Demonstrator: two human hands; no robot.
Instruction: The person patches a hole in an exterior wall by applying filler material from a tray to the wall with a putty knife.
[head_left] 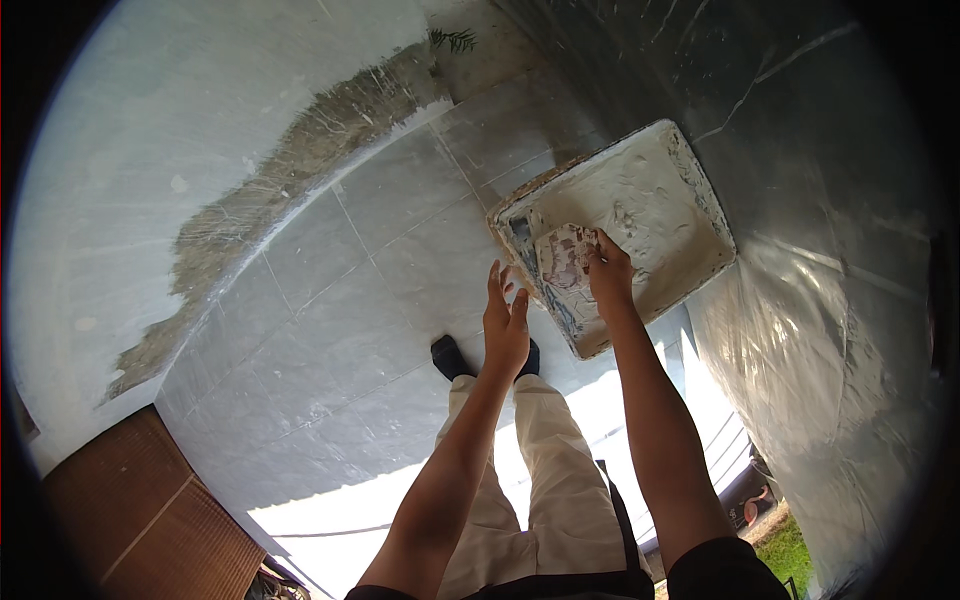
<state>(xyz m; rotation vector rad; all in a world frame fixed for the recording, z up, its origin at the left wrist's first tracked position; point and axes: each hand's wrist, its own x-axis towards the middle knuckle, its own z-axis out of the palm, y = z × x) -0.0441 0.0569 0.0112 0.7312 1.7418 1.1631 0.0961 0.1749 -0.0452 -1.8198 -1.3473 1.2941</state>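
Observation:
A wide, shallow rectangular tub (716, 205) of whitish plaster (640, 205) is in front of me, right of centre, its rim caked with dried material. My right hand (608, 275) grips a flat scraper (566, 252) over the tub's near left part. Whitish and reddish-brown smears cover its blade, and its handle is mostly hidden by my fingers. Beside the tub's left edge is my left hand (507, 325), its thumb and fingers apart and curved. I see nothing held in it, though pale smears show at the fingertips.
Grey floor tiles (350, 260) lie under my dark-socked feet (452, 356). On the left, a pale wall (150, 170) has a rough bare grey band (250, 200) along its foot. Shiny plastic sheeting (820, 340) hangs at right. A brown corrugated panel (150, 510) is at lower left.

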